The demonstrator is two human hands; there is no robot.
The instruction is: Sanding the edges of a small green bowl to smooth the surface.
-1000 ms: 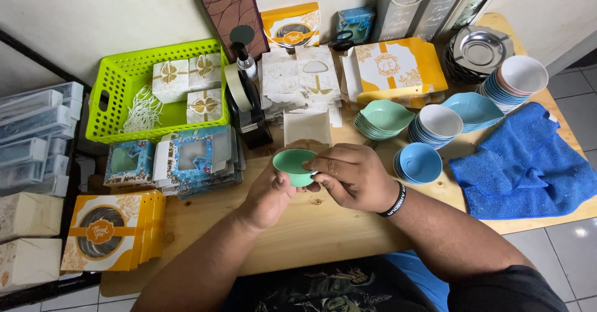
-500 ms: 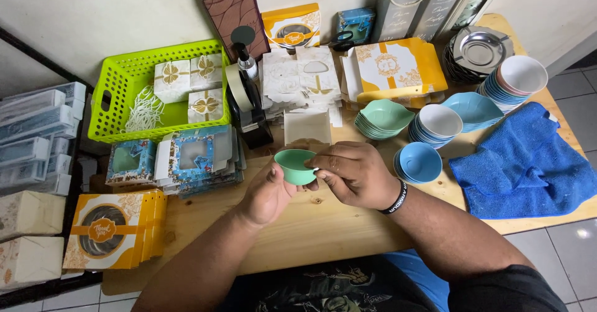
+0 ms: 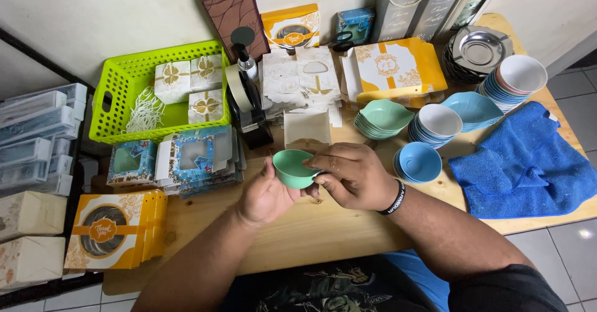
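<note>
- A small mint-green round bowl (image 3: 292,166) is held just above the wooden counter (image 3: 323,231), near the middle of its near half, tilted with its open side facing up and left; it looks empty.
- The left hand (image 3: 266,195) cups the bowl from below and the near side, fingers closed against its wall.
- The right hand (image 3: 353,175) grips the bowl's right rim, fingertips pressed to its edge; a black band sits on that wrist.
- Just beyond the bowl lies a flat, unfolded white cardboard box (image 3: 306,129) with a gold pattern.
- To the right of the hands stands a short stack of light-blue round bowls (image 3: 419,161), nested one in another.
- Farther right and back are a stack of mint-green leaf-shaped dishes (image 3: 384,117), a stack of white-lined blue bowls (image 3: 436,123) and a taller stack of the same kind (image 3: 515,78).
- A blue microfibre cloth (image 3: 525,163) is spread on the right end of the counter.
- At far left, a lime-green plastic basket (image 3: 121,88) holds three white gift boxes with gold bows and a heap of white shredded paper.
- Near the basket, flattened blue windowed boxes (image 3: 193,160) lie stacked.
- A black tape dispenser (image 3: 249,110) stands between the basket and the unfolded box.
</note>
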